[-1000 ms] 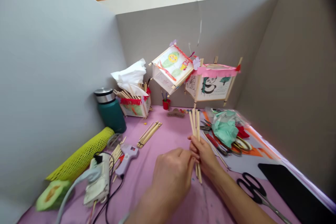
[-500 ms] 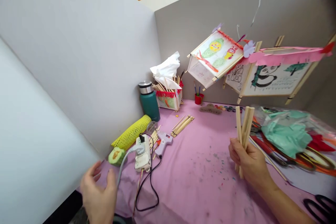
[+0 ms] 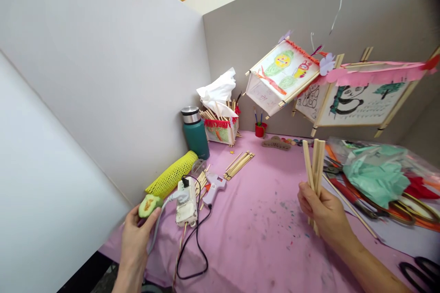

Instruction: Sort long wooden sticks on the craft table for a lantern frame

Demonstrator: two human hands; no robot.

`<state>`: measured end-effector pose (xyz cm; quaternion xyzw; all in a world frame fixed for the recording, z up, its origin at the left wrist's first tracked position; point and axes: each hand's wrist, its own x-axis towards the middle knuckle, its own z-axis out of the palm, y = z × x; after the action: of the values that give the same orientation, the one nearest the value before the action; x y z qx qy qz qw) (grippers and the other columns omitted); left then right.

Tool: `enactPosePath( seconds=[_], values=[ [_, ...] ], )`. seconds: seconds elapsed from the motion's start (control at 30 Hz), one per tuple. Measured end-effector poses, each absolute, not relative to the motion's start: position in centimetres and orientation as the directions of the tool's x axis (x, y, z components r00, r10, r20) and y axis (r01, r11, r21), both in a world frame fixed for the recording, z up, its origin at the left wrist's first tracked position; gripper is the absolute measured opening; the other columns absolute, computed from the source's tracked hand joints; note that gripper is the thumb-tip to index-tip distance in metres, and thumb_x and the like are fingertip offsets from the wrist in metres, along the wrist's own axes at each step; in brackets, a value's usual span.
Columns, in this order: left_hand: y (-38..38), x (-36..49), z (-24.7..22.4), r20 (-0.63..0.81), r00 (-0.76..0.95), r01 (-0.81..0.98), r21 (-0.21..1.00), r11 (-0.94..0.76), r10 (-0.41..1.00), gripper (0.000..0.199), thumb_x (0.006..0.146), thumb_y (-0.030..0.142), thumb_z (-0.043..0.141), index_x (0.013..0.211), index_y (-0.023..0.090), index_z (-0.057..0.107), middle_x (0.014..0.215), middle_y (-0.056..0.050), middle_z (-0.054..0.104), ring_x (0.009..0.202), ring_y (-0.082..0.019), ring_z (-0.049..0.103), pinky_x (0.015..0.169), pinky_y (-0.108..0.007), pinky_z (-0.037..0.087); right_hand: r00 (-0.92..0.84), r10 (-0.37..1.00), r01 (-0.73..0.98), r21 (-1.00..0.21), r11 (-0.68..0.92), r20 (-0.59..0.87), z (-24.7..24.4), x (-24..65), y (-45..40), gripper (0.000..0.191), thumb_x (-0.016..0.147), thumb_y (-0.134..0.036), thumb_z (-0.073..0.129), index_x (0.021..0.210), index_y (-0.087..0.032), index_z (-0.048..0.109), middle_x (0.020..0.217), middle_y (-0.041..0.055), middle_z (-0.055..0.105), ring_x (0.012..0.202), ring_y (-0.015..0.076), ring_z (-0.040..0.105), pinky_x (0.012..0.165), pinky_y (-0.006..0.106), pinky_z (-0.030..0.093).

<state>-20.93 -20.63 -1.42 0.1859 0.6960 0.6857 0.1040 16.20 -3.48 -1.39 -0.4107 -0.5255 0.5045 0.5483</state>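
Observation:
At the table's left edge my left hand (image 3: 136,233) has its thumb and fingers on either side of a pale green cut fruit (image 3: 150,205) with a yellow, seedy middle. Behind that fruit lies a yellow foam net sleeve (image 3: 172,173). My right hand (image 3: 322,210) is closed round a small bundle of wooden sticks (image 3: 315,167), held upright over the right part of the table; one stick leans apart from the others. The sticks' lower ends show beneath my fist.
A white power strip (image 3: 186,203) with cables and a glue gun (image 3: 214,187) lie left of centre. More sticks (image 3: 239,165), a teal bottle (image 3: 195,133) and a tissue-topped stick box (image 3: 219,131) stand behind. Paper lanterns (image 3: 283,71) hang overhead; scissors and pliers (image 3: 357,197) lie right.
My left hand has moved forward and up to the cut fruit and closed on it; the fruit has tilted slightly. My right hand with the sticks has shifted a little left.

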Motion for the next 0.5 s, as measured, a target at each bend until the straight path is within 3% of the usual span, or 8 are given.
enactPosePath(
  seconds=[0.1, 0.17, 0.23, 0.3, 0.4, 0.5],
  values=[
    [-21.3, -19.6, -0.1, 0.232, -0.934, 0.206, 0.971, -0.119, 0.273, 0.068, 0.059, 0.032, 0.081, 0.119, 0.019, 0.052, 0.118, -0.008, 0.060, 0.112, -0.026, 0.056, 0.102, -0.047, 0.039, -0.060, 0.985, -0.124, -0.980, 0.155, 0.163, -1.6, 16.2, -3.4, 0.043, 0.082, -0.051, 0.059, 0.061, -0.021, 0.037, 0.052, -0.0063, 0.030, 0.043, 0.0067, 0.026, 0.038, 0.022, 0.020],
    [-21.9, -18.1, 1.4, 0.276, -0.922, 0.223, 0.952, -0.210, 0.270, 0.067, 0.063, 0.030, 0.079, 0.123, 0.023, 0.051, 0.121, -0.006, 0.059, 0.113, -0.024, 0.055, 0.102, -0.043, 0.040, -0.058, 0.986, -0.122, -0.981, 0.151, 0.159, -1.7, 16.2, -3.4, 0.042, 0.082, -0.050, 0.059, 0.062, -0.021, 0.037, 0.052, -0.0061, 0.031, 0.043, 0.0068, 0.026, 0.038, 0.022, 0.019],
    [-22.4, -16.3, 3.0, 0.222, -0.885, 0.091, 0.944, -0.317, 0.409, 0.057, 0.068, 0.031, 0.076, 0.120, 0.024, 0.055, 0.123, -0.005, 0.059, 0.111, -0.024, 0.056, 0.094, -0.038, 0.048, -0.052, 0.985, -0.113, -0.981, 0.157, 0.164, -1.8, 16.3, -3.3, 0.041, 0.081, -0.050, 0.059, 0.062, -0.021, 0.038, 0.053, -0.0058, 0.031, 0.044, 0.0070, 0.026, 0.038, 0.023, 0.020],
    [-22.6, -14.2, 4.5, 0.110, -0.789, -0.151, 0.919, -0.365, 0.604, 0.045, 0.070, 0.037, 0.072, 0.112, 0.023, 0.061, 0.118, -0.007, 0.062, 0.102, -0.026, 0.061, 0.078, -0.034, 0.056, -0.049, 0.984, -0.099, -0.981, 0.168, 0.173, -1.8, 16.3, -3.3, 0.041, 0.081, -0.050, 0.060, 0.062, -0.020, 0.039, 0.053, -0.0055, 0.032, 0.044, 0.0072, 0.027, 0.039, 0.023, 0.020],
    [-22.6, -11.0, 6.1, -0.005, -0.577, -0.413, 0.865, -0.286, 0.817, 0.037, 0.076, 0.050, 0.061, 0.102, 0.024, 0.067, 0.107, -0.011, 0.067, 0.086, -0.027, 0.067, 0.059, -0.033, 0.056, -0.055, 0.983, -0.079, -0.982, 0.171, 0.175, -1.9, 16.3, -3.3, 0.042, 0.080, -0.051, 0.060, 0.061, -0.020, 0.039, 0.052, -0.0054, 0.033, 0.045, 0.0074, 0.027, 0.040, 0.023, 0.021],
    [-22.5, -7.9, 7.0, -0.010, -0.335, -0.371, 0.921, -0.122, 0.942, 0.046, 0.083, 0.060, 0.043, 0.101, 0.026, 0.069, 0.104, -0.014, 0.068, 0.074, -0.025, 0.067, 0.048, -0.033, 0.052, -0.049, 0.982, -0.082, -0.980, 0.180, 0.184, -2.1, 16.2, -3.2, 0.042, 0.080, -0.051, 0.061, 0.061, -0.020, 0.039, 0.052, -0.0059, 0.033, 0.045, 0.0073, 0.027, 0.040, 0.022, 0.021]
  ],
)
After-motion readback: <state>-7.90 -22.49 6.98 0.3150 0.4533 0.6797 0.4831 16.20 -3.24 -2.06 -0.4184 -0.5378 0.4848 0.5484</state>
